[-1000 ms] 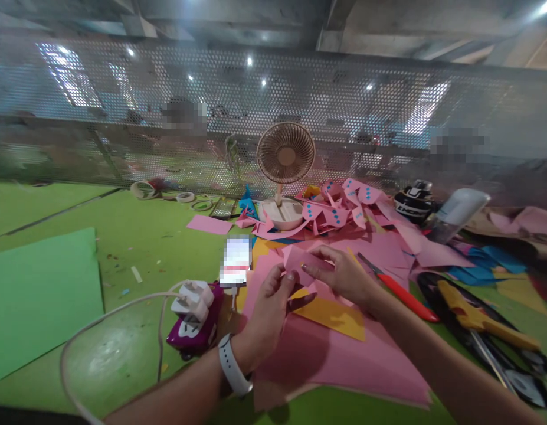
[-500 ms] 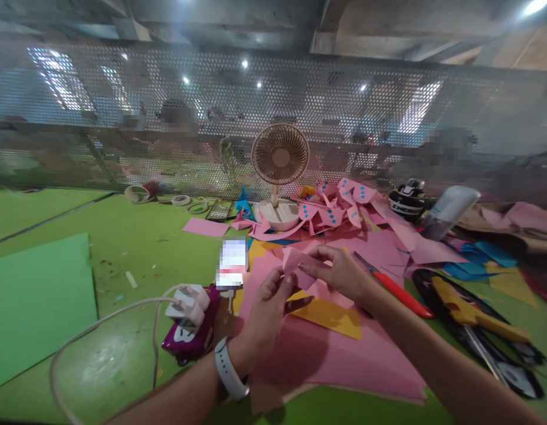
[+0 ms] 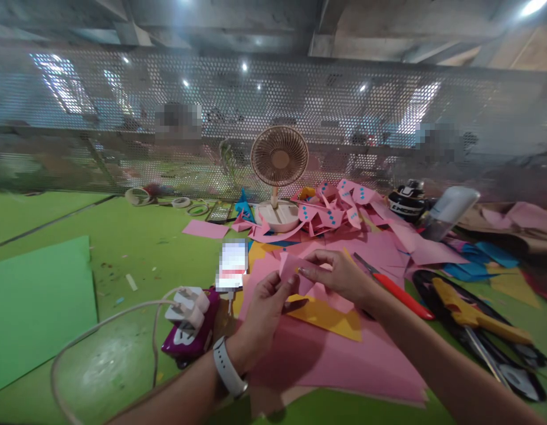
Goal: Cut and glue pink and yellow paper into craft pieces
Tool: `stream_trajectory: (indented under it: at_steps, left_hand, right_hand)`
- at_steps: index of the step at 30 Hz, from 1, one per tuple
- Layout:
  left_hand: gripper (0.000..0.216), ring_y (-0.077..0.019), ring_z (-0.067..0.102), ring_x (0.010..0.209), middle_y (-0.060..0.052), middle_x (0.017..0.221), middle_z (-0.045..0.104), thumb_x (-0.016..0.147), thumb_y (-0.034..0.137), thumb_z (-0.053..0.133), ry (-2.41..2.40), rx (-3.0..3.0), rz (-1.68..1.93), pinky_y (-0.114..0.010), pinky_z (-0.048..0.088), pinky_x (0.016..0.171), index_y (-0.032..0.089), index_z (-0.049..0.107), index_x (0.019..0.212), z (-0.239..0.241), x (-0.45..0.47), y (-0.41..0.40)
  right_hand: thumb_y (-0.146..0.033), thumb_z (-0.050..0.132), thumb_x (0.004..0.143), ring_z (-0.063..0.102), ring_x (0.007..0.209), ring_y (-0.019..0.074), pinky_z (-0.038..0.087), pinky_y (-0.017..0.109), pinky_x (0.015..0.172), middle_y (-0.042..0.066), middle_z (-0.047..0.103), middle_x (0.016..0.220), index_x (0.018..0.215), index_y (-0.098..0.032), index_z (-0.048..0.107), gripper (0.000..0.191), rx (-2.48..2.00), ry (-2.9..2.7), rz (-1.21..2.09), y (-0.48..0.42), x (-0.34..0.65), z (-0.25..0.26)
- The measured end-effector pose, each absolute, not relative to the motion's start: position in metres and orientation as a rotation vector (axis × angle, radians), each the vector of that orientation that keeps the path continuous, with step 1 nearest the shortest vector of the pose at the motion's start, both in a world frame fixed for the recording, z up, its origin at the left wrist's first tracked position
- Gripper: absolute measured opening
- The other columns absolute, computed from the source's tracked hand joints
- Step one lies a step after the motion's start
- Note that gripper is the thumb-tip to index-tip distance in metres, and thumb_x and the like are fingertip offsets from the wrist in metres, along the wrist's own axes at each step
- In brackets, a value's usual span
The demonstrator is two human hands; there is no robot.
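At six o'clock from the fan [image 3: 279,156], above larger pink sheets [image 3: 344,360], my left hand [image 3: 264,310] and right hand [image 3: 339,274] pinch a small folded pink paper [image 3: 290,265] between fingers, a hold I should make light and even so its edges align.

1. We see matt, smooth paper in the small pink piece [image 3: 293,265]
2. We find the green tabletop [image 3: 107,354] smooth, with a glossy sheen
3. We see smooth plastic in the red handle [image 3: 402,295]
4. We notice glossy plastic on the purple block [image 3: 211,308]
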State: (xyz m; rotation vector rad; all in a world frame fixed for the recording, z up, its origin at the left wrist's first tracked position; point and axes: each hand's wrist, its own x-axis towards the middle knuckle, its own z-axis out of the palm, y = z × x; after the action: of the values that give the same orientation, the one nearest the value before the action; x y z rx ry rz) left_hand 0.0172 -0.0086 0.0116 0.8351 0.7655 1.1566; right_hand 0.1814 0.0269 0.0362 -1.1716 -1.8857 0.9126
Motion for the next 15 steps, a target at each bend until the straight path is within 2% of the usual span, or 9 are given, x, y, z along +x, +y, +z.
stream_trajectory:
  at_steps: [15]
  left_hand:
    - [0.018, -0.0093, 0.05, 0.066, 0.001, 0.071, 0.053, 0.071, 0.029, 0.071, 0.768, 0.841, 1.162, -0.031, 0.055, 0.069, 0.014, 0.063, 0.077, 0.0093, 0.0165, -0.0069]
  right_hand:
    - [-0.03, 0.058, 0.078, 0.06, 0.078, 0.0174, 0.046, 0.028, 0.072, 0.003, 0.068, 0.082, 0.083, -0.017, 0.066, 0.016, -1.2, -1.876, 0.929, 0.0244, 0.1796, 0.0338]
